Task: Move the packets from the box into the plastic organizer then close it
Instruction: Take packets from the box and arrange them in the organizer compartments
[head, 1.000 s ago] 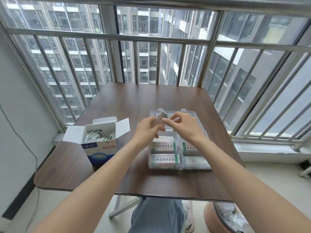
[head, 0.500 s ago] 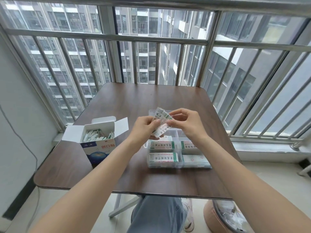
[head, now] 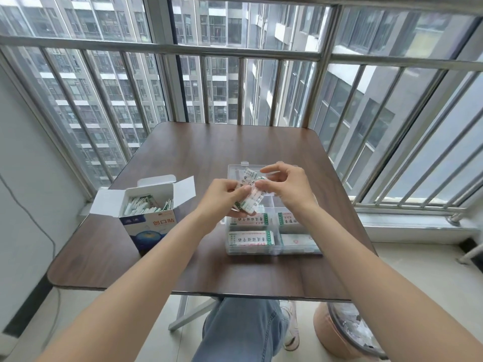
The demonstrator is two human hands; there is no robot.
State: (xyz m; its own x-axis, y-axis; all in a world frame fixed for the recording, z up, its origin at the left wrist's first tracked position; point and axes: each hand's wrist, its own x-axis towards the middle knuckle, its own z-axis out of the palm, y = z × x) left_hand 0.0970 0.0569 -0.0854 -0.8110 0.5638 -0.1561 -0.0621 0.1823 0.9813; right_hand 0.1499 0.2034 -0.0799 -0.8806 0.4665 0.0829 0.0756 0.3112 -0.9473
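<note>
Both hands, left [head: 222,197] and right [head: 290,186], each grip pinching a small stack of white, green-printed paper packets [head: 248,194] above the clear plastic compartmented organizer [head: 271,250] on the brown wooden bench [head: 209,147].

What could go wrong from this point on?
The packets, a loose bunch pinched by the left hand and right hand above the organizer, could slip and scatter. The near compartments look full, so the lid may not shut. The box near the table edge could be knocked off.
</note>
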